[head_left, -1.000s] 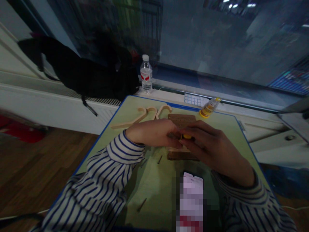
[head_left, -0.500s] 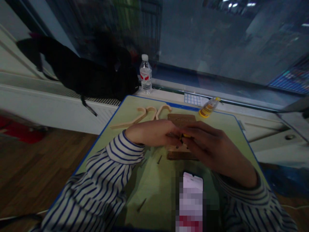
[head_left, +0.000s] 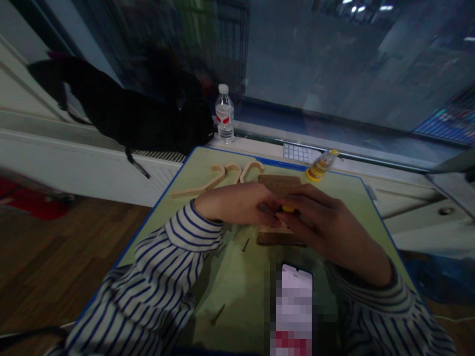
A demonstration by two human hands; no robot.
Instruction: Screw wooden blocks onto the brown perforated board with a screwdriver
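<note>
My right hand (head_left: pixel 326 222) is closed round a small yellow-handled tool (head_left: pixel 288 208), most of which the fingers cover. Touching it from the other side, my left hand (head_left: pixel 245 202) has its fingers pinched together; what lies between them is hidden. Both hands are over brown wooden pieces (head_left: pixel 280 239), which show holes along one face. Beyond my left wrist lie pale curved wooden hooks (head_left: pixel 218 174). One dark screw (head_left: pixel 245 244) rests close to the wood, and another screw (head_left: pixel 218 315) lies nearer to me.
A phone (head_left: pixel 297 282) lies at the table's near side. A clear bottle with yellow ends (head_left: pixel 321 165) stands at the far right. Along the sill are a water bottle (head_left: pixel 224 116) and a black bag (head_left: pixel 141 116). The table (head_left: pixel 237 296) has a blue edge.
My hands have shifted only slightly about the same spot, and the yellow part between the right fingers shows at a slightly different angle. The other things have stayed put.
</note>
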